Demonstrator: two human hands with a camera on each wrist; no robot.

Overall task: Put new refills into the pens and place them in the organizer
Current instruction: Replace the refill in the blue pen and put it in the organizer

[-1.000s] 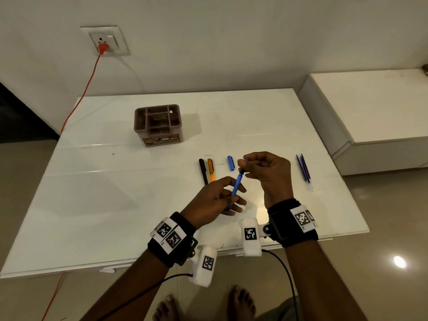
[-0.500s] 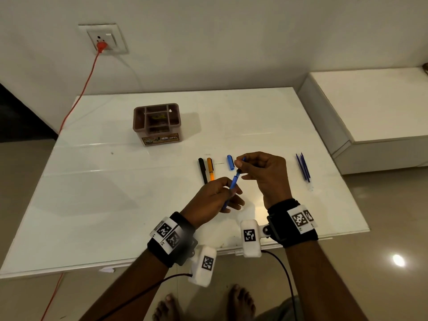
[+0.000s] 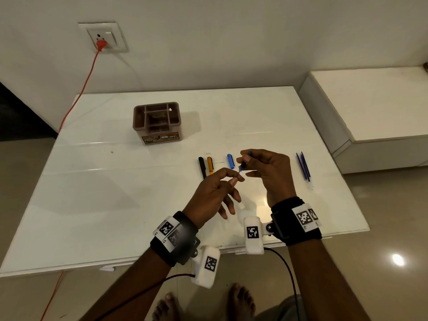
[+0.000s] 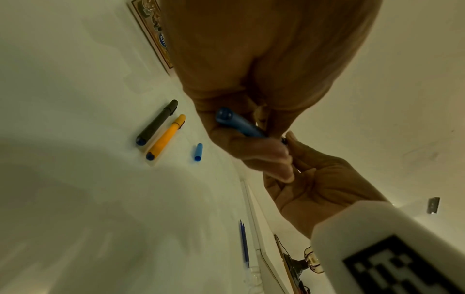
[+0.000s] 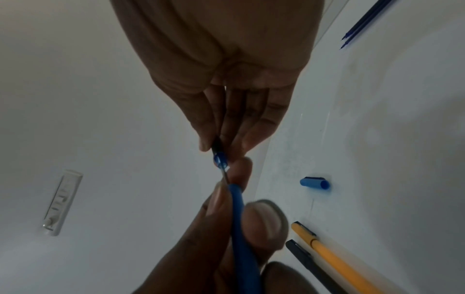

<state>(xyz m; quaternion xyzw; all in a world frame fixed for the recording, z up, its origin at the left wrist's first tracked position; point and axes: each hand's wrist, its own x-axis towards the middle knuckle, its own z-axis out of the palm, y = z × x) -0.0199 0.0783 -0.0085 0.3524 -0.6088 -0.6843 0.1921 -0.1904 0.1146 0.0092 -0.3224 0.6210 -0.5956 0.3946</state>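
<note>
your two hands hold a blue pen apart above the table's near half.

your left hand [image 3: 214,193] grips the pen barrel [image 5: 241,224]; your right hand [image 3: 268,172] pinches its tip piece [image 5: 220,159]. cap [image 3: 230,161], black pen [image 3: 202,167] and orange pen [image 3: 210,164] lie just beyond; refills [image 3: 303,166] near the right edge; organizer [image 3: 157,122] farther back, bare table [image 3: 104,193] around it.

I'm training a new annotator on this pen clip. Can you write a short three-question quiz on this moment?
1. True or false: the blue cap is on the blue pen barrel.
2. Which hand grips the barrel? A) left hand B) right hand
3. Fill in: the black pen lies beside the ____ pen.

Key: 1 false, it lies on the table. 2 A; the right pinches the tip piece. 3 orange.
</note>
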